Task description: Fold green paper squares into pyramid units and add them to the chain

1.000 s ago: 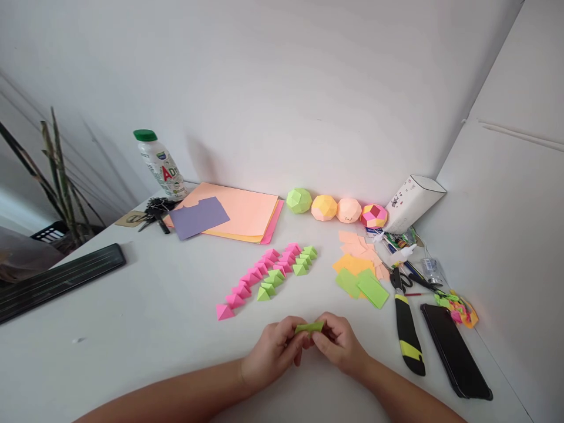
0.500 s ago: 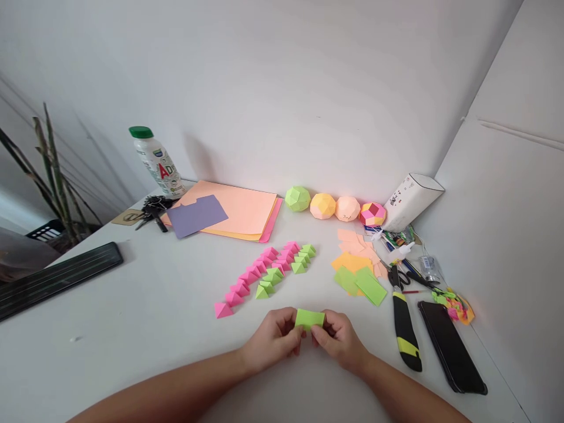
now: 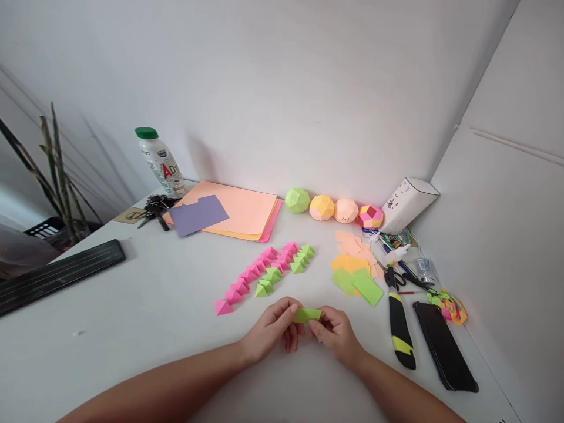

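A small green slip of paper (image 3: 307, 315) is pinched between my two hands, low over the table. My left hand (image 3: 277, 329) grips its left end with the thumb on top. At its right end, my right hand (image 3: 337, 333) holds it between thumb and fingers. The strip looks narrow from here; whether it is folded or tilted I cannot tell. Just beyond my hands stand rows of folded pink paper pieces (image 3: 249, 274) and folded green paper pieces (image 3: 274, 274). Flat green paper slips (image 3: 367, 286) lie to the right, over orange slips (image 3: 352, 263).
A utility knife (image 3: 400, 329), a phone (image 3: 445, 345) and scissors (image 3: 395, 279) lie at the right. Along the wall sit paper balls (image 3: 321, 207) and a white box (image 3: 408, 202). Paper sheets (image 3: 240, 208), a bottle (image 3: 164, 167) and keys (image 3: 157, 207) are at the back left.
The green slip now shows as a narrower band. My left thumb has moved up onto its left end, and my right hand has shifted slightly. The view has turned a little.
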